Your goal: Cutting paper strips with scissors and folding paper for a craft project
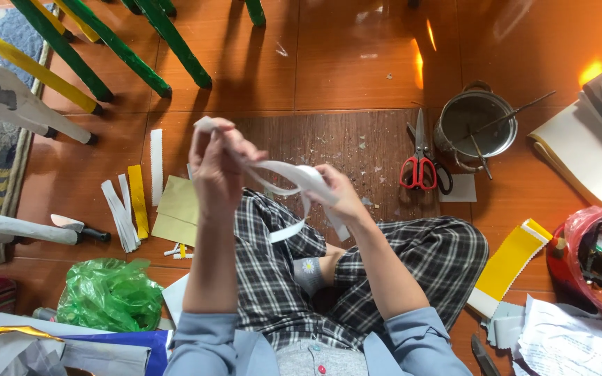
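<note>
Checked trousers (357, 278) over glossy wood floor (329, 63); left hand (219, 167) and right hand (336, 191) grip white paper strip (283, 170).

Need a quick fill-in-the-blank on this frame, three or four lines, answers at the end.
1. Both hands, left hand and right hand, hold a strip of paper whose colour is ____.
2. The scissors on the floor have handles coloured ____.
3. The metal pot stands to the ____ of the scissors in the picture.
4. The crumpled plastic bag by the left elbow is ____.

Missing words: white; red; right; green
</note>
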